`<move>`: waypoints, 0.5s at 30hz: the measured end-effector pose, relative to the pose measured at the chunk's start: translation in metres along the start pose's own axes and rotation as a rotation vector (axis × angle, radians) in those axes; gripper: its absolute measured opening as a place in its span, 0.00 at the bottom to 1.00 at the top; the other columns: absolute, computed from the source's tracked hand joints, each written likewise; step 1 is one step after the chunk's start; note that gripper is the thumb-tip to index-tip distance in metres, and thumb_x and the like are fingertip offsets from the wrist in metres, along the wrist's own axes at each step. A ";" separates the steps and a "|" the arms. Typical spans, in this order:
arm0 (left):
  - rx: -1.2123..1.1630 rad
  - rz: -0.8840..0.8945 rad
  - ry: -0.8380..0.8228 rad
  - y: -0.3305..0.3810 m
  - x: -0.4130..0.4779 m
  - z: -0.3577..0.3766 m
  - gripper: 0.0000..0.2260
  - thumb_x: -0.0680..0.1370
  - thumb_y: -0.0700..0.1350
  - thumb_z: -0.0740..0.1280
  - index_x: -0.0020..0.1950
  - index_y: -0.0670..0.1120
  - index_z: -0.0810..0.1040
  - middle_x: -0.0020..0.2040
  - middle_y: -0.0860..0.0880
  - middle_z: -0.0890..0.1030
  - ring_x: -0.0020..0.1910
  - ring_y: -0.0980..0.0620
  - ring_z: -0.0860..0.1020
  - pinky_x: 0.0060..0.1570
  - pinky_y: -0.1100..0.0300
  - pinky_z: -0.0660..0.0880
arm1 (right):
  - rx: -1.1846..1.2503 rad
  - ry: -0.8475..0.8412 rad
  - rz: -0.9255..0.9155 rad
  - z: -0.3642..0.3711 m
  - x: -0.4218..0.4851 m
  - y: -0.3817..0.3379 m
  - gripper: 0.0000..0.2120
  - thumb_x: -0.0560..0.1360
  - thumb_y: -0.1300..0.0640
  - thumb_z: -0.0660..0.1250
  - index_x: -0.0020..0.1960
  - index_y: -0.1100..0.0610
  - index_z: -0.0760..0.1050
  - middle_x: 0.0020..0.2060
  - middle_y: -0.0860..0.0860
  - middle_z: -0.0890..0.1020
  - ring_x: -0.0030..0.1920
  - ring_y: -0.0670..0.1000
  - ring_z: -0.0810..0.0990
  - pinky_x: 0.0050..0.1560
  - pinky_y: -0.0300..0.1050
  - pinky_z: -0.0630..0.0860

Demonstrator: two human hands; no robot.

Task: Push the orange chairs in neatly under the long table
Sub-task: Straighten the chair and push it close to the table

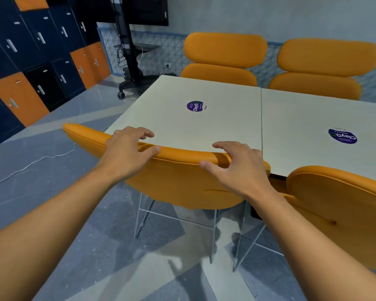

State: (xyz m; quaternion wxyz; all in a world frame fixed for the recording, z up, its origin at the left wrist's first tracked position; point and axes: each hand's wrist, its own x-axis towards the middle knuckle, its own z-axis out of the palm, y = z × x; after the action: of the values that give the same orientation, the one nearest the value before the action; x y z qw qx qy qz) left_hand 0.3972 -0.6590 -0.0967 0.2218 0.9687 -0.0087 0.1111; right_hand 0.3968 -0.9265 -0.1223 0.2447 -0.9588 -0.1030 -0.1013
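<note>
Grey tiled floor [52, 170] runs from blue and orange lockers [30, 68] on the left to a pale counter [204, 131] made of two tops joined at a seam, each bearing a round purple sticker [196, 106]. Against the counter's near edge stands an orange chair [178, 181], its backrest top lying along that edge and its thin metal legs on the floor beneath. Both hands rest over the backrest top: the left hand [126, 148] and the right hand [239, 168], fingers loosely curled and spread, draped on the rim rather than clamped tight. A second orange chair [339, 207] sits just beside it on the right. Two more orange chairs [224, 59] stand at the far side.
</note>
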 end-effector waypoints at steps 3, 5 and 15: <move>-0.003 -0.002 -0.049 -0.028 0.015 0.002 0.23 0.74 0.67 0.62 0.63 0.56 0.75 0.60 0.51 0.78 0.61 0.46 0.73 0.61 0.41 0.70 | -0.088 -0.044 0.034 0.016 0.005 -0.015 0.34 0.69 0.25 0.63 0.69 0.41 0.73 0.68 0.42 0.77 0.69 0.48 0.71 0.65 0.54 0.61; -0.005 0.021 -0.096 -0.047 0.023 0.003 0.27 0.72 0.71 0.57 0.61 0.57 0.76 0.60 0.52 0.79 0.60 0.48 0.73 0.61 0.41 0.70 | -0.169 -0.052 0.059 0.030 0.007 -0.030 0.36 0.68 0.22 0.61 0.69 0.40 0.73 0.66 0.42 0.78 0.68 0.49 0.71 0.68 0.58 0.61; 0.111 0.267 -0.222 -0.122 0.050 -0.005 0.35 0.63 0.79 0.58 0.63 0.62 0.72 0.60 0.55 0.77 0.63 0.49 0.70 0.66 0.46 0.57 | -0.436 0.000 0.239 0.055 0.017 -0.063 0.47 0.59 0.14 0.53 0.65 0.42 0.76 0.60 0.46 0.81 0.63 0.54 0.75 0.65 0.57 0.64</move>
State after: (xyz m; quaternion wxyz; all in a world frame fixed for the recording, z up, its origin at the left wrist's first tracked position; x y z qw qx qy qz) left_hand 0.4530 -0.5455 -0.1333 0.1492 0.9760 -0.1556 0.0325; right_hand 0.4057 -0.8434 -0.1371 0.0424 -0.9943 0.0355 -0.0913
